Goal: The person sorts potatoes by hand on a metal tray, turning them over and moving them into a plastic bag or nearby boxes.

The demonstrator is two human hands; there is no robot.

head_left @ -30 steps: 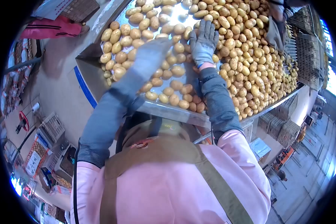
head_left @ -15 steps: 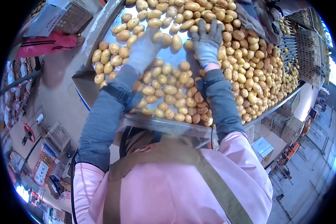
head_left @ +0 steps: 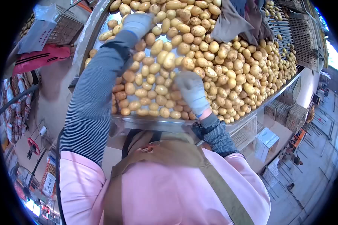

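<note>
Many potatoes (head_left: pixel 234 63) cover a metal sorting table (head_left: pixel 154 120), thick on the right and in a looser layer on the left. My left hand (head_left: pixel 138 24), in a grey-white glove, lies over potatoes at the table's upper left; its fingertips are hard to make out. Lower down, near the middle, my right hand (head_left: pixel 191 90), gloved too, rests against the potatoes. Its fingers are blurred and point up and left, and I cannot see whether anything is in them.
Grey-brown cloth (head_left: pixel 231 22) lies across the potatoes at the top. Plastic crates (head_left: pixel 304 35) stand at the upper right, beside metal rollers (head_left: pixel 279 28). A pink cloth (head_left: pixel 41 58) hangs at the left. Below the right table edge is a white box (head_left: pixel 267 140).
My left hand has moved up and slightly left. My right hand has come down and left, nearer the front edge. Potatoes now fill more of the middle, where bare metal showed.
</note>
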